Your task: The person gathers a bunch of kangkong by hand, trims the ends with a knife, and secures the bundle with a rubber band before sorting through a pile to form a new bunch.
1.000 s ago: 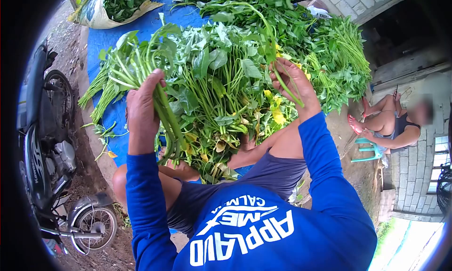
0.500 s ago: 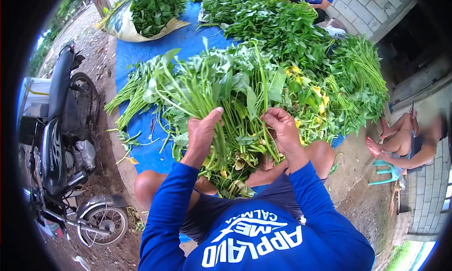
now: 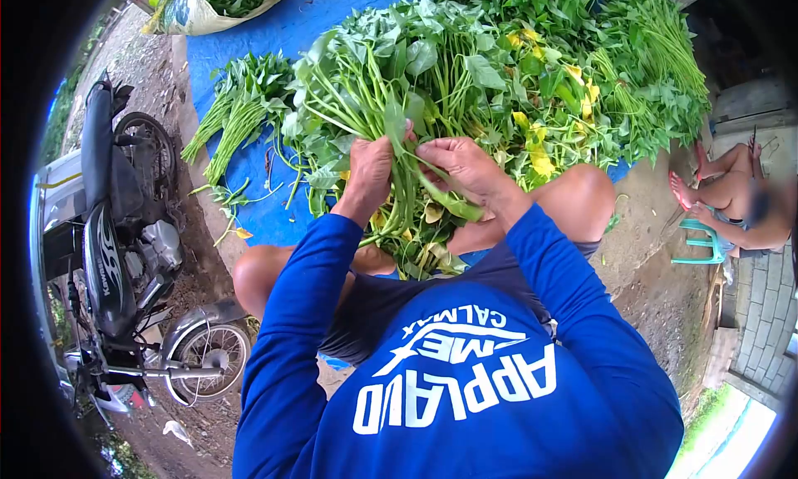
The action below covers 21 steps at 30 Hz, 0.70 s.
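My left hand [image 3: 371, 173] is wrapped round the stems of a bunch of leafy greens [image 3: 353, 96], whose leaves fan out above the fist. Close on its right, my right hand [image 3: 465, 170] pinches a single green stem [image 3: 457, 204] that slants down past the fingers. Cut stem ends hang below my left hand. Behind both hands lies a big heap of greens [image 3: 490, 71], with yellow leaves [image 3: 540, 150] on its right part.
Small bundles [image 3: 237, 121] lie on the blue tarp [image 3: 262, 217] at the left. A sack of greens [image 3: 187, 13] is at the top left. A motorcycle [image 3: 116, 254] stands at the left. At the right, a person [image 3: 736, 196] sits by a teal stool [image 3: 702, 242].
My right hand has moved in beside my left hand with its stem, now held lower and slanting. The view has tilted down, so the person at the top is out of view.
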Tool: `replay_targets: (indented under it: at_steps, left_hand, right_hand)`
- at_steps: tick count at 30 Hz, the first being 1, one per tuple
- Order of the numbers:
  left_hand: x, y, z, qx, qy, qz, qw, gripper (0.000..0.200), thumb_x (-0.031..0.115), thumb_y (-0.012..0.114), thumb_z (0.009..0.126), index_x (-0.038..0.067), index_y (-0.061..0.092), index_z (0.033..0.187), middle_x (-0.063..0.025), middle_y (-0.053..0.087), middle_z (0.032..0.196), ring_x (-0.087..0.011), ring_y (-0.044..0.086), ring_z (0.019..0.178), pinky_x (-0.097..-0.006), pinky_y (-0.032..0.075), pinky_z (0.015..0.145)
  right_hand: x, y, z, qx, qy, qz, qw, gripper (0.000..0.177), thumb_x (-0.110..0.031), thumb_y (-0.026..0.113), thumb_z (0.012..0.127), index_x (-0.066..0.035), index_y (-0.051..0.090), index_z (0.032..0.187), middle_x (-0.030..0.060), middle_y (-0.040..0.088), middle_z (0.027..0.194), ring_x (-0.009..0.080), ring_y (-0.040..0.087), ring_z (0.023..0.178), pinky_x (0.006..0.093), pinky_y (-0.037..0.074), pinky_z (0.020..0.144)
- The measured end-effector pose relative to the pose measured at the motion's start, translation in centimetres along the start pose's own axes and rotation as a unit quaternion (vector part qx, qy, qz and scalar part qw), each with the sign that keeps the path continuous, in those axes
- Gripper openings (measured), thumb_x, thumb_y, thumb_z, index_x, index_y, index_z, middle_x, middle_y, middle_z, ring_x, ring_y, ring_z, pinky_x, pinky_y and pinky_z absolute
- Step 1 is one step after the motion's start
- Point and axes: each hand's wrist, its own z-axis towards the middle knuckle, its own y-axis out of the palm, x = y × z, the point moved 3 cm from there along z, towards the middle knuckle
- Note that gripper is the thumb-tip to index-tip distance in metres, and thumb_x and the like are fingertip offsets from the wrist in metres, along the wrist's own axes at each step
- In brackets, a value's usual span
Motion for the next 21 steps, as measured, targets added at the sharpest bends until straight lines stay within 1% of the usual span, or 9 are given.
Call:
replay_targets:
  at_steps: [2,5,6,9,10,13,16,18,21]
  left_hand:
    - [0.3,-0.3,0.5,0.005,0.064,0.019,0.998,0.024,0.019,0.082,0.093,0.004,0.074,0.109,-0.0048,0.074,0.094,-0.0148,0.070,0.080,-0.0304,0.057,0.067]
    - [0.2,-1.0,0.8,0.021,0.076,0.051,0.996,0.025,0.018,0.083,0.092,0.004,0.075,0.111,-0.0048,0.074,0.095,-0.0133,0.070,0.081,-0.0298,0.056,0.067]
    - [0.9,-0.4,0.4,0.050,0.050,0.055,0.996,0.028,0.020,0.084,0.091,0.002,0.075,0.111,-0.0054,0.075,0.097,-0.0133,0.070,0.081,-0.0303,0.056,0.066]
    - [0.6,-0.8,0.9,0.050,0.069,0.031,0.996,0.029,0.022,0.084,0.092,0.001,0.074,0.111,-0.0056,0.075,0.095,-0.0138,0.070,0.077,-0.0308,0.056,0.064]
    - [1.5,-0.1,0.3,0.065,0.066,0.057,0.994,0.026,0.023,0.083,0.094,0.001,0.075,0.106,-0.0063,0.075,0.092,-0.0146,0.069,0.073,-0.0313,0.056,0.062]
    - [1.3,-1.4,1.2,0.079,0.058,0.059,0.993,0.023,0.023,0.083,0.093,0.001,0.075,0.098,-0.0067,0.074,0.088,-0.0150,0.067,0.072,-0.0315,0.055,0.061]
    - [1.3,-1.7,1.5,0.146,0.044,0.031,0.988,0.021,0.022,0.083,0.092,0.002,0.077,0.091,-0.0047,0.072,0.081,-0.0145,0.064,0.066,-0.0321,0.053,0.061]
    - [1.9,-2.1,1.5,0.183,0.035,0.035,0.982,0.022,0.023,0.082,0.093,0.001,0.077,0.092,-0.0049,0.071,0.078,-0.0154,0.064,0.064,-0.0322,0.053,0.059]
    - [3.5,-2.5,1.5,0.149,0.029,-0.001,0.988,0.023,0.023,0.082,0.094,0.001,0.078,0.095,-0.0053,0.071,0.079,-0.0157,0.064,0.064,-0.0323,0.054,0.059]
  right_hand:
    - [-2.7,1.0,-2.8,0.026,0.034,-0.032,0.999,0.044,-0.039,0.080,0.096,0.000,0.075,0.114,0.0046,0.076,0.094,0.0111,0.067,0.073,0.0280,0.057,0.070]
    - [-2.9,1.0,-4.4,-0.011,-0.027,-0.251,0.968,0.037,-0.037,0.075,0.099,-0.001,0.078,0.107,0.0032,0.076,0.089,0.0105,0.066,0.072,0.0276,0.055,0.069]
    - [-2.2,0.7,-4.5,0.013,-0.096,-0.257,0.962,0.031,-0.031,0.072,0.100,-0.001,0.079,0.100,0.0021,0.075,0.085,0.0091,0.065,0.072,0.0267,0.053,0.067]
    - [-1.6,-1.0,-4.9,0.134,-0.161,-0.231,0.950,0.023,-0.022,0.072,0.099,-0.001,0.078,0.103,0.0026,0.076,0.087,0.0086,0.066,0.074,0.0267,0.054,0.068]
    - [-1.5,-0.9,-5.5,0.136,-0.211,-0.125,0.960,0.021,-0.021,0.069,0.103,-0.002,0.077,0.105,0.0031,0.076,0.087,0.0106,0.068,0.073,0.0280,0.055,0.070]
    - [-1.4,-0.8,-8.7,0.091,-0.204,0.213,0.951,0.019,-0.021,0.066,0.107,-0.003,0.074,0.106,0.0035,0.075,0.087,0.0133,0.070,0.075,0.0293,0.057,0.071]
    - [-0.6,-3.1,-10.7,0.021,-0.202,0.246,0.948,0.020,-0.023,0.066,0.107,-0.004,0.071,0.108,0.0045,0.073,0.089,0.0145,0.068,0.076,0.0287,0.053,0.064]
    - [-0.4,-4.2,-12.0,0.054,-0.209,0.297,0.930,0.021,-0.021,0.066,0.107,-0.005,0.071,0.118,0.0050,0.071,0.090,0.0130,0.063,0.070,0.0281,0.050,0.060]
    - [-2.5,-9.2,-12.8,0.241,-0.225,-0.081,0.941,0.025,-0.019,0.067,0.106,-0.006,0.070,0.127,0.0048,0.072,0.091,0.0110,0.061,0.070,0.0285,0.050,0.059]
